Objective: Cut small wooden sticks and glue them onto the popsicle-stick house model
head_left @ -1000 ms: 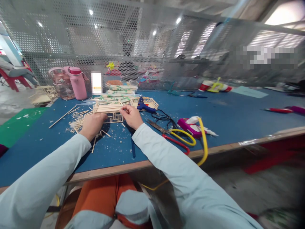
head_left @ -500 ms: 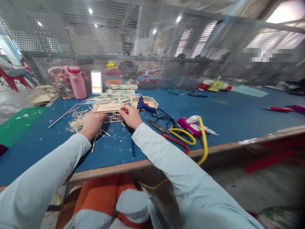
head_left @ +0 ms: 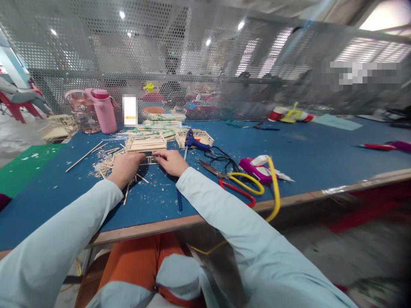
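Observation:
My left hand (head_left: 125,167) is closed with its fingertips on the left end of a small frame of thin wooden sticks (head_left: 149,161). At the frame's other end, my right hand (head_left: 173,163) pinches it between thumb and fingers. Both hands cover much of the frame. Right behind them sits a larger wooden stick model (head_left: 146,143) with slatted sides. A second stick model (head_left: 205,140) lies to its right, with a blue glue gun (head_left: 195,142) resting against it. Loose sticks and scraps (head_left: 104,166) are strewn beside my left hand.
Scissors (head_left: 245,183) with yellow and red handles and a purple-and-white tool (head_left: 258,171) lie to the right. A blue rod (head_left: 180,199) lies near the table's front edge (head_left: 150,227). A pink bottle (head_left: 105,112) and packed sticks (head_left: 163,122) stand toward the mesh panel (head_left: 199,85).
My right hand has moved slightly left and down along the small frame, now covering its right part. The left hand stays where it was.

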`<state>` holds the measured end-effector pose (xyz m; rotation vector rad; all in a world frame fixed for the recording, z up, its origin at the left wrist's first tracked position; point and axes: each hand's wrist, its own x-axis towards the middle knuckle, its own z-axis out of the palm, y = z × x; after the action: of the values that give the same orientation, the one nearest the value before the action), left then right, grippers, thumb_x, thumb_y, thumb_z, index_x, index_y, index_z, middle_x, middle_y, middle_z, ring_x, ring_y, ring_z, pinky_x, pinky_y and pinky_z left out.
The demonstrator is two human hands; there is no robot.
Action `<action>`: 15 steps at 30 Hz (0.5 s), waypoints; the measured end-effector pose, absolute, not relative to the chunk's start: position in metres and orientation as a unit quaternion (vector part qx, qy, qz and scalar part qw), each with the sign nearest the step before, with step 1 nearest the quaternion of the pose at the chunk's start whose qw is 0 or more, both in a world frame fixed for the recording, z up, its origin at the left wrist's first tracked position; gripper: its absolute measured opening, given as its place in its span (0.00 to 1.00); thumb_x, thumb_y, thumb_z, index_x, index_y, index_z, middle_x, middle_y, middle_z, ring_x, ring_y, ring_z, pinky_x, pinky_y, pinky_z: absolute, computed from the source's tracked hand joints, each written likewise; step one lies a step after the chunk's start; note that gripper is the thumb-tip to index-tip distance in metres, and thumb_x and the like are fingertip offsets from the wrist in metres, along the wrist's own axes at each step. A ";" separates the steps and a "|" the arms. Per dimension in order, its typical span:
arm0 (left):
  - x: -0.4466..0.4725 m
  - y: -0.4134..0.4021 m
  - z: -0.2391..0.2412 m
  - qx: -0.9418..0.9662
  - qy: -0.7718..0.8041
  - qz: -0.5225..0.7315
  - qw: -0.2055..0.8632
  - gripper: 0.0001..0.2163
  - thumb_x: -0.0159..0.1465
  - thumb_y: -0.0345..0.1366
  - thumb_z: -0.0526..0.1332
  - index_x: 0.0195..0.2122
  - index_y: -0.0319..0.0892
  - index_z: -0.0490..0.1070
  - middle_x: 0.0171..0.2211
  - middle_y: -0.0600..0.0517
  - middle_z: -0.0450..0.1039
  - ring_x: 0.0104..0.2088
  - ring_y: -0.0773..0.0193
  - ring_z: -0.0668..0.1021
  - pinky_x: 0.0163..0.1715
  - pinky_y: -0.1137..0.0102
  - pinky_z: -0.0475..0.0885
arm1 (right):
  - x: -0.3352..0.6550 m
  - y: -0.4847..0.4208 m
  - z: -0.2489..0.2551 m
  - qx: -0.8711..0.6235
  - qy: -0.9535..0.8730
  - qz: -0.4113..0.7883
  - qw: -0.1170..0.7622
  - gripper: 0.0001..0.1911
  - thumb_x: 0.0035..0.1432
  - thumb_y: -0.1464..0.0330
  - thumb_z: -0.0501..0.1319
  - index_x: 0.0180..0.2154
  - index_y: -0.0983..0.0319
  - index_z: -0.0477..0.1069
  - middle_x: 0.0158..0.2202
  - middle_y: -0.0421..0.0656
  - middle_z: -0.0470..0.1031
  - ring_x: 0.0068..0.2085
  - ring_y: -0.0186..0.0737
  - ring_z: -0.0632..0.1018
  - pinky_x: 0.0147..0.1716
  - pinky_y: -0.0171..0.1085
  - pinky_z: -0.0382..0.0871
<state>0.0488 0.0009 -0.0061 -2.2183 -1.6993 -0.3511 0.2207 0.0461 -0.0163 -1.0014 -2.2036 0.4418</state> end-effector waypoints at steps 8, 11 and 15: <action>0.049 0.001 -0.008 -0.774 -0.597 -0.125 0.171 0.15 0.63 0.37 0.47 0.33 0.42 0.74 0.33 0.45 0.75 0.31 0.57 0.76 0.26 0.69 0.62 | 0.222 0.045 -0.014 -0.415 -0.820 0.171 0.356 0.12 0.52 0.69 0.57 0.38 0.64 0.75 0.21 0.37 0.69 0.24 0.30 0.66 0.28 0.30 0.59; 0.049 0.002 -0.009 -0.773 -0.597 -0.132 0.170 0.15 0.63 0.37 0.47 0.32 0.42 0.74 0.33 0.45 0.75 0.31 0.57 0.76 0.26 0.69 0.61 | 0.222 0.045 -0.015 -0.415 -0.817 0.175 0.359 0.12 0.52 0.69 0.57 0.37 0.64 0.75 0.19 0.37 0.67 0.23 0.29 0.65 0.27 0.30 0.58; 0.049 0.003 -0.010 -0.774 -0.593 -0.147 0.167 0.16 0.63 0.38 0.46 0.32 0.42 0.73 0.33 0.45 0.75 0.32 0.58 0.76 0.27 0.69 0.62 | 0.224 0.044 -0.008 -0.404 -0.811 0.171 0.386 0.12 0.52 0.68 0.56 0.36 0.65 0.75 0.18 0.36 0.65 0.21 0.29 0.63 0.26 0.30 0.58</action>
<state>0.0488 0.0027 -0.0099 -2.2024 -1.6889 -0.4195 0.2241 0.0439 -0.0080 -1.0291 -2.0648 0.4365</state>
